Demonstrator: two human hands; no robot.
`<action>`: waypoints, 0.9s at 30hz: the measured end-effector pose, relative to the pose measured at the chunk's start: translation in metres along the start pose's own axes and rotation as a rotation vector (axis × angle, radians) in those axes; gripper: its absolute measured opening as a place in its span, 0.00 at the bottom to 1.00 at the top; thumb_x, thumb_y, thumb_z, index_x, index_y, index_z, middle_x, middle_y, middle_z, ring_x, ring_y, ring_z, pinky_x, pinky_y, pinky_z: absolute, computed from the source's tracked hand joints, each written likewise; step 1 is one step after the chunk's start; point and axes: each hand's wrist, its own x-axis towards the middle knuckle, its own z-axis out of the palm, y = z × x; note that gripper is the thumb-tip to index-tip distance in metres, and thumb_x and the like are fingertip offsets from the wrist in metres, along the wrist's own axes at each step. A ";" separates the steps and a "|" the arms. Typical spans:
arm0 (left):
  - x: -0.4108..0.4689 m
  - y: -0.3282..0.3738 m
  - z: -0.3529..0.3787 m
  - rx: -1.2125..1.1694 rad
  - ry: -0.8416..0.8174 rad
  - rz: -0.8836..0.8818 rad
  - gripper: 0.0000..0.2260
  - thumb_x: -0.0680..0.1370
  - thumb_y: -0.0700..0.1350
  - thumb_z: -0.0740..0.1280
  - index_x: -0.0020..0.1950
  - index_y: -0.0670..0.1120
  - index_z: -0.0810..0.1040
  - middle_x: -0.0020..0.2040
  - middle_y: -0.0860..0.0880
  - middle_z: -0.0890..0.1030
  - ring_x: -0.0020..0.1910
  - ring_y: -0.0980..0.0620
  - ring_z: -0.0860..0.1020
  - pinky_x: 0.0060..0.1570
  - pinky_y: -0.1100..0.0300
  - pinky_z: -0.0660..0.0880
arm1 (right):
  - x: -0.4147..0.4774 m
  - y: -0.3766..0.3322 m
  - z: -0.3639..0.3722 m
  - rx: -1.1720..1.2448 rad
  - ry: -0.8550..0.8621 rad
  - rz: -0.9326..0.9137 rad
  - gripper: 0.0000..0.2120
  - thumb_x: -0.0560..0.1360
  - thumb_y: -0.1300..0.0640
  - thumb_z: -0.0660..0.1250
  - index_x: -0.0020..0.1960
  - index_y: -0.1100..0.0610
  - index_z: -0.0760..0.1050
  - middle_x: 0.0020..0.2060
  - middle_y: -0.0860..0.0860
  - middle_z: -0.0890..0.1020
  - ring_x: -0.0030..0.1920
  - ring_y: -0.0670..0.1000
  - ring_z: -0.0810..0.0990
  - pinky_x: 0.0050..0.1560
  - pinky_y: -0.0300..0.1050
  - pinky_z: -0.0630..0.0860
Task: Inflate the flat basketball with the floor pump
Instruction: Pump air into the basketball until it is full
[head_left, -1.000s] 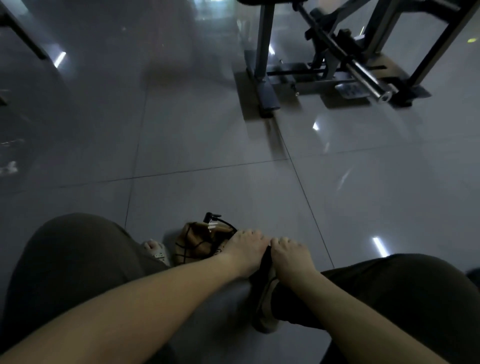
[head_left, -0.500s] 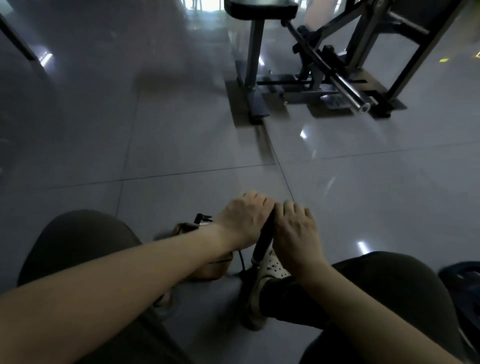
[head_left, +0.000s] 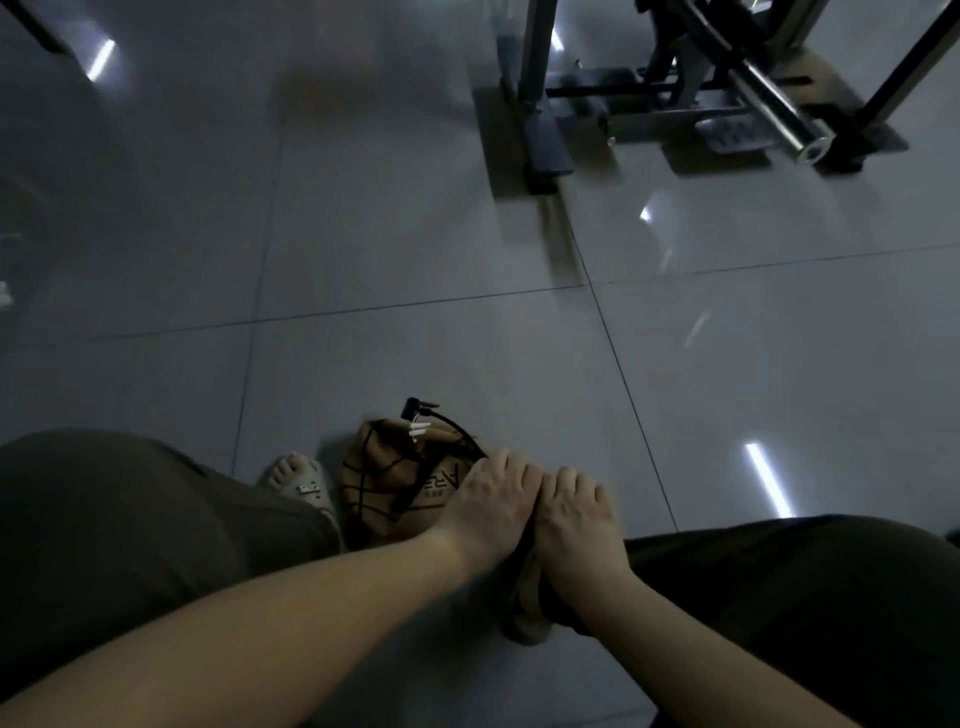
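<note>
The flat orange basketball (head_left: 387, 480) lies crumpled on the grey tile floor between my feet. A black pump hose (head_left: 451, 425) arcs over it, ending in a black nozzle head (head_left: 414, 409) at the ball's far edge. My left hand (head_left: 491, 501) and my right hand (head_left: 571, 512) sit side by side, both closed over the pump handle, which is pushed low near the floor and almost fully hidden under them. The pump barrel and base are hidden beneath my hands and my right shoe.
My left foot in a pale sandal (head_left: 301, 486) rests just left of the ball, my right shoe (head_left: 524, 618) under my hands. A grey metal gym machine (head_left: 540, 104) with a steel bar (head_left: 779, 111) stands at the far right. Glossy floor tiles stretch ahead.
Both hands pushed the pump handle down from its raised position half a second ago to near the floor. More of the ball shows again.
</note>
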 end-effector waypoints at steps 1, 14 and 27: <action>0.001 -0.001 -0.001 0.011 -0.026 0.000 0.04 0.73 0.42 0.56 0.47 0.47 0.68 0.40 0.46 0.75 0.38 0.48 0.72 0.35 0.56 0.70 | 0.001 0.002 -0.003 0.008 -0.046 -0.017 0.17 0.72 0.59 0.47 0.48 0.59 0.74 0.41 0.57 0.73 0.40 0.59 0.73 0.41 0.53 0.70; 0.037 -0.015 -0.173 -0.124 0.293 0.091 0.11 0.75 0.47 0.55 0.48 0.45 0.74 0.43 0.46 0.76 0.42 0.46 0.74 0.43 0.56 0.65 | -0.020 0.032 -0.145 0.074 0.523 -0.040 0.03 0.73 0.60 0.63 0.47 0.56 0.72 0.40 0.53 0.74 0.37 0.53 0.73 0.37 0.46 0.71; 0.011 -0.008 -0.041 -0.015 0.170 -0.050 0.03 0.75 0.42 0.57 0.48 0.46 0.66 0.44 0.44 0.73 0.41 0.45 0.71 0.38 0.51 0.72 | -0.001 0.005 -0.035 0.005 0.236 0.021 0.03 0.72 0.61 0.59 0.45 0.55 0.70 0.38 0.54 0.71 0.35 0.55 0.69 0.34 0.49 0.66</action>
